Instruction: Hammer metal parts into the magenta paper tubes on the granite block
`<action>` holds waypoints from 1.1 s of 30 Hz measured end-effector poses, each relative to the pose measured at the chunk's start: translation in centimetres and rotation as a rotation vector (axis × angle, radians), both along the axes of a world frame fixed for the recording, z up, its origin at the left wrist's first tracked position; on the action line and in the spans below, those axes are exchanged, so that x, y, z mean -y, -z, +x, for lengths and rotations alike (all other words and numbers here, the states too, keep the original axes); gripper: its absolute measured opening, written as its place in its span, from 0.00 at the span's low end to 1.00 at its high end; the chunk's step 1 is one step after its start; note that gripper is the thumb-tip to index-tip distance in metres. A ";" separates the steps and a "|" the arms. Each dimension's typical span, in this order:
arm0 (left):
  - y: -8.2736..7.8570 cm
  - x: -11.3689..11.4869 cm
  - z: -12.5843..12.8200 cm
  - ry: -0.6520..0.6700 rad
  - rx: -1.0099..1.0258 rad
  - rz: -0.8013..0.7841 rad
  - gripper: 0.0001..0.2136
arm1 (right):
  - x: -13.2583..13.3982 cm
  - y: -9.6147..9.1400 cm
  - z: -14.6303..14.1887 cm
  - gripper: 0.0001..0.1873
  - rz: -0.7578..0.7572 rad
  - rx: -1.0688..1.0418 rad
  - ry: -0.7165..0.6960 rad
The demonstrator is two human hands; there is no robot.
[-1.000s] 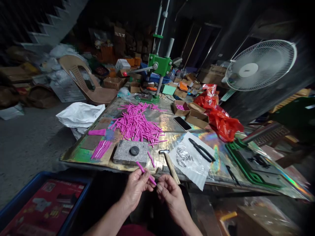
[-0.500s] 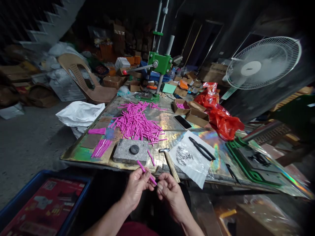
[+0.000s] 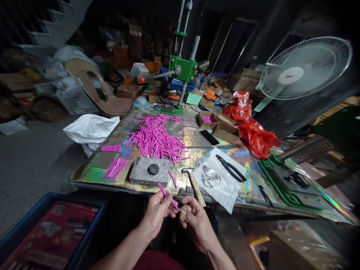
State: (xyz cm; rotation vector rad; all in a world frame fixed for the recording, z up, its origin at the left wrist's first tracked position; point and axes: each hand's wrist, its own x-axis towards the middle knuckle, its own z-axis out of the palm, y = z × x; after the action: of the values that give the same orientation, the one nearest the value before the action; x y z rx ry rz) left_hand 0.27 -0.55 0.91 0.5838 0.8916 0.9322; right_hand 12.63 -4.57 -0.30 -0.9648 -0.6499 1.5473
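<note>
My left hand [image 3: 158, 212] is closed round a thin magenta stick [image 3: 168, 197], which slants down toward my right hand. The fingertips of my right hand [image 3: 194, 217] are pinched at the stick's lower end; what lies between them is too small to make out. Just beyond my hands stands a grey stone block [image 3: 140, 170] with a round black piece [image 3: 153, 169] on top. A slightly bent magenta stick [image 3: 173, 179] lies beside the block. To the right rests a hammer [image 3: 195, 185] with a wooden handle, next to a white sheet [image 3: 227, 197] bearing small metal parts [image 3: 210, 177].
A large pile of magenta sticks [image 3: 157, 138] covers the table's middle, with two neat bundles at left. Black pliers [image 3: 230, 168], a phone [image 3: 208, 137] and small cardboard boxes [image 3: 226, 132] lie to the right. A green press [image 3: 182, 69] stands behind; a fan [image 3: 292, 75] is at right.
The view has shifted slightly. My hands keep nearly the same position, with the magenta stick still in my left hand and my right fingertips at its lower end.
</note>
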 end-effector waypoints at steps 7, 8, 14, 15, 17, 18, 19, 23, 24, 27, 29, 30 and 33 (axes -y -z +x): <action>0.3 0.0 0.1 -0.005 0.069 -0.089 0.16 | -0.2 -0.2 -0.2 0.18 -0.053 -0.037 -0.006; 0.3 -0.1 0.1 -0.007 0.071 -0.095 0.16 | -0.2 -0.3 -0.2 0.18 -0.057 -0.041 -0.005; 0.2 0.0 0.1 -0.006 0.024 -0.042 0.15 | -0.1 -0.4 -0.3 0.19 -0.037 -0.007 -0.010; 0.2 0.0 0.0 -0.004 0.002 -0.012 0.15 | -0.1 -0.4 -0.2 0.19 -0.031 0.006 -0.010; 0.4 0.1 0.1 -0.003 -0.047 0.056 0.14 | 0.1 -0.4 -0.2 0.19 -0.018 0.038 -0.007; 0.5 0.1 0.1 0.000 -0.071 0.088 0.14 | 0.1 -0.4 -0.2 0.19 -0.012 0.055 -0.005; 0.6 0.2 0.1 0.004 -0.090 0.115 0.14 | 0.2 -0.4 -0.2 0.18 -0.009 0.072 -0.004; 0.8 0.3 0.3 0.014 -0.102 0.134 0.13 | 0.1 -0.2 -0.1 0.17 -0.005 0.110 0.001; 0.8 0.3 0.3 0.008 -0.092 0.125 0.13 | 0.1 -0.1 -0.1 0.17 -0.007 0.109 0.008; 0.7 0.2 0.4 -0.015 -0.075 0.112 0.13 | 0.0 -0.1 -0.3 0.18 -0.026 0.074 0.045; 0.6 0.2 0.4 -0.029 -0.073 0.103 0.14 | -0.1 -0.1 -0.5 0.19 -0.040 0.026 0.068; 0.6 0.1 0.3 -0.035 -0.071 0.093 0.14 | -0.1 -0.2 -0.6 0.20 -0.043 0.003 0.075; 0.4 0.0 0.3 -0.045 -0.058 0.059 0.14 | -0.2 -0.5 -0.8 0.20 -0.048 -0.042 0.074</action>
State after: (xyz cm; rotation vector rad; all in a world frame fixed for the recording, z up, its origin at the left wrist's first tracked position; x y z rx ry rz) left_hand 0.58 -0.59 0.49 0.6458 0.9349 0.9892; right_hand 11.82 -4.38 0.16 -0.9791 -0.5440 1.5189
